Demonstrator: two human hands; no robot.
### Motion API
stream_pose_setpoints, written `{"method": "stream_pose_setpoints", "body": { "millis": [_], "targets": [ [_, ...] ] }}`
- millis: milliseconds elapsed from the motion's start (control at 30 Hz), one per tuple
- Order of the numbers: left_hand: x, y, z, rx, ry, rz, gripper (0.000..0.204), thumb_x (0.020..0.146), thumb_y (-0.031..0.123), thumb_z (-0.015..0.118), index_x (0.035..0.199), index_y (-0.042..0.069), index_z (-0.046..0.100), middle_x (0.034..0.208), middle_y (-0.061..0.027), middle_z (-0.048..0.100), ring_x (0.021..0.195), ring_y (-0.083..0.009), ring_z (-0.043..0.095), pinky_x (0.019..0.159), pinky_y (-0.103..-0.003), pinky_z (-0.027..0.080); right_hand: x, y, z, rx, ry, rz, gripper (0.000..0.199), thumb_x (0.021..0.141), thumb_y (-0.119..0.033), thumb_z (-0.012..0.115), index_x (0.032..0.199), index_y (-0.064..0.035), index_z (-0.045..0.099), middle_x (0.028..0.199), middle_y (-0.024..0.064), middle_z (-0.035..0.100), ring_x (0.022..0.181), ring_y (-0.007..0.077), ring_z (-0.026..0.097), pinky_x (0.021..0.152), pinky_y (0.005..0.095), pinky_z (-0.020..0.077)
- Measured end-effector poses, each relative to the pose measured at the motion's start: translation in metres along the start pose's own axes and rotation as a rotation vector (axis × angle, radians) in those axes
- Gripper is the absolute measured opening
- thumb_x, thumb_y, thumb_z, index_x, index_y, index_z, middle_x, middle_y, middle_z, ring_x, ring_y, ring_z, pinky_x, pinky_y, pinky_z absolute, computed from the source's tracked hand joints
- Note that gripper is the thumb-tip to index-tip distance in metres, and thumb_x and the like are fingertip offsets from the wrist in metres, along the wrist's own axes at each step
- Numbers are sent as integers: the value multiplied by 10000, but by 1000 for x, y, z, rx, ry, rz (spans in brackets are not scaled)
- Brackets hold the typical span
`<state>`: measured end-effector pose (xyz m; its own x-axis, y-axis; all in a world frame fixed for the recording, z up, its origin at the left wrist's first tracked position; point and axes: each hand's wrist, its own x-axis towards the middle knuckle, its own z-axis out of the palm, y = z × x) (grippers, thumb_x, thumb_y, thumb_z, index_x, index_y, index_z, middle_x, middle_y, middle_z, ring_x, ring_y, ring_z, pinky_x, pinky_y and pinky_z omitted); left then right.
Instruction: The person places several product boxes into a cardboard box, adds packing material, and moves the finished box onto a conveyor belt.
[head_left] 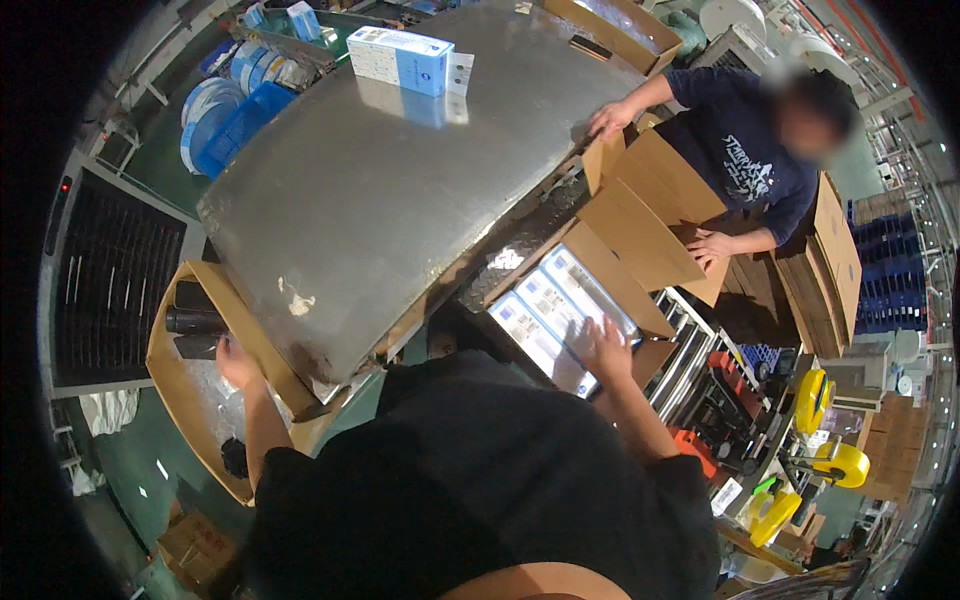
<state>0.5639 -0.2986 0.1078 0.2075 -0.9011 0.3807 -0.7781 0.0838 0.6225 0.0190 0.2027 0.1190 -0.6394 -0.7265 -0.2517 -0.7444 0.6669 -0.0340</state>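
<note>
My left hand (237,365) reaches into a long cardboard box (220,300) at the left. Its fingers are drawn together by the end of a dark cylinder (195,346); what they hold, if anything, is hidden. Another dark cylinder (195,320) lies alongside, with clear plastic wrap (212,388) and a black round piece (235,457) nearer me. My right hand (606,352) rests open, fingers spread, on white-and-blue packages (550,300) packed side by side in an open carton (612,262).
A metal table (400,180) fills the middle, bearing a blue-and-white box (400,60). Across from me at the right, a person (750,160) handles another open carton (665,175). Flattened cardboard (825,265) stands behind. At the right sits a roller conveyor (685,345) with yellow-wheeled equipment (815,400).
</note>
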Motion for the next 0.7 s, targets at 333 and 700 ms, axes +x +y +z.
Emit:
{"method": "stream_pose_setpoints", "body": {
  "millis": [333, 700],
  "targets": [
    [-68, -133, 17, 856, -1232, -102, 193, 819, 152, 622, 957, 36, 691, 934, -155, 691, 880, -255, 665, 746, -382, 516, -37, 126, 49, 447, 159, 676, 382, 773, -301, 650, 991, 13, 652, 905, 204, 669, 864, 355, 655, 740, 425, 505],
    [-29, -171, -105, 860, -619, 87, 402, 976, 328, 365, 1102, 74, 650, 1116, -165, 653, 1030, -340, 619, 886, -424, 473, -51, 146, 73, 662, 318, 566, 535, 835, -328, 697, 1186, 56, 573, 1157, 218, 619, 1024, 346, 609, 863, 414, 480]
  ]
}}
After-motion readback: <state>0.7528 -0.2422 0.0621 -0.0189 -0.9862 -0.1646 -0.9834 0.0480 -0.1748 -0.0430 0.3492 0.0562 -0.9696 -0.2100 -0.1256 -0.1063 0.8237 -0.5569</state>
